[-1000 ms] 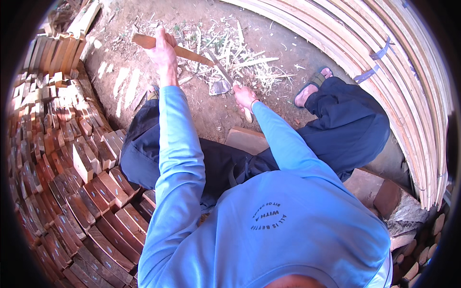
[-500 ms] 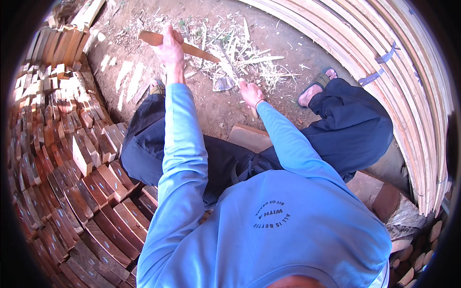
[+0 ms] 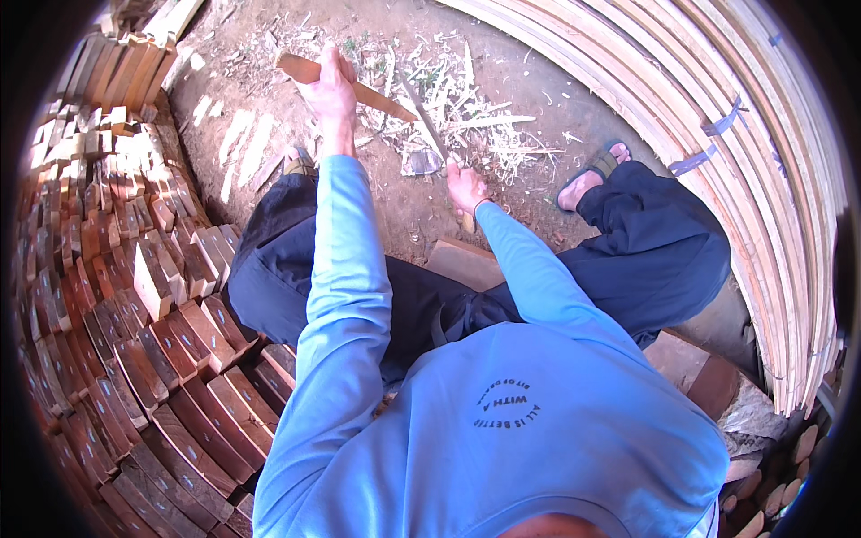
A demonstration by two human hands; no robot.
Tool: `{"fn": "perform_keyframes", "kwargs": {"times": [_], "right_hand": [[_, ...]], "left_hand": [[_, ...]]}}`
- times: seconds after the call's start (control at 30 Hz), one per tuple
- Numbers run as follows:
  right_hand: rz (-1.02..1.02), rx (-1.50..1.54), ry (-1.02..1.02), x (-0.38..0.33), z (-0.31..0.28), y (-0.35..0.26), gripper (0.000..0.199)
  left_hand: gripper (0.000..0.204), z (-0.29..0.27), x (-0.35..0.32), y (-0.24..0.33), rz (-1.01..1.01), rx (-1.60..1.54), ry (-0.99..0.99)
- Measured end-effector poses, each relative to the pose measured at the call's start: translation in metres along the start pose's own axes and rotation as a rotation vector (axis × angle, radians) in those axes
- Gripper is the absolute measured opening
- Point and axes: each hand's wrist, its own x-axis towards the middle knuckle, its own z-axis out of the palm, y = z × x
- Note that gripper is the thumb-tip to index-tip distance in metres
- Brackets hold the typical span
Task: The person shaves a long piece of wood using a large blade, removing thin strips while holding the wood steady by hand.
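Observation:
My left hand (image 3: pixel 334 90) is closed around a flat wooden piece (image 3: pixel 387 100), held out in front of me. Its wide end sticks out past my fist to the left, and its narrower end slants down to the right. In my right hand (image 3: pixel 466 186) is a large knife (image 3: pixel 429 127), its wooden handle end showing below the fist. The long blade points away and to the left, close to the narrow end of the wood. Whether blade and wood touch, I cannot tell. Pale wood shavings (image 3: pixel 502 121) lie on the ground beneath both.
Stacked wooden blocks (image 3: pixel 134 359) fill the left side. Long bent planks (image 3: pixel 717 108), tied with blue strips, curve along the right. My sandalled feet rest on the dirt ground (image 3: pixel 395 211), wide apart. A reddish block (image 3: pixel 465 262) lies between my legs.
My left hand and the wooden piece have shifted a little to the right. The knife blade is tilted slightly differently, still beside the wood's narrow end. Both grips stay closed.

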Motion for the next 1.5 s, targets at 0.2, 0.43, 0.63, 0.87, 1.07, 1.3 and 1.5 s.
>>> {"fn": "perform_keyframes", "kwargs": {"times": [0.2,0.43,0.63,0.87,1.07,1.3,1.5], "right_hand": [[-0.017,0.195,-0.077,-0.010,-0.006,-0.019,0.063],[0.212,0.263,-0.132,0.000,-0.003,-0.007,0.060],[-0.056,0.243,-0.035,-0.004,-0.017,-0.027,0.066],[0.079,0.115,-0.032,-0.007,-0.011,-0.025,0.066],[-0.224,-0.107,0.137,0.006,-0.003,-0.003,0.069],[-0.031,-0.034,0.042,-0.018,-0.028,-0.046,0.068],[0.048,-0.188,0.000,0.004,-0.013,-0.005,0.064]], "left_hand": [[0.042,-0.005,0.001,0.005,0.010,0.026,0.062],[0.033,-0.001,-0.004,-0.006,0.019,-0.016,-0.025],[0.035,-0.005,-0.001,-0.003,0.034,-0.033,-0.068],[0.034,-0.015,0.000,-0.008,0.031,-0.027,-0.017],[0.036,-0.005,0.002,-0.003,0.005,-0.039,0.016],[0.039,-0.040,-0.018,-0.031,-0.003,0.010,0.137],[0.041,-0.038,-0.005,-0.034,-0.082,-0.043,0.069]]}}
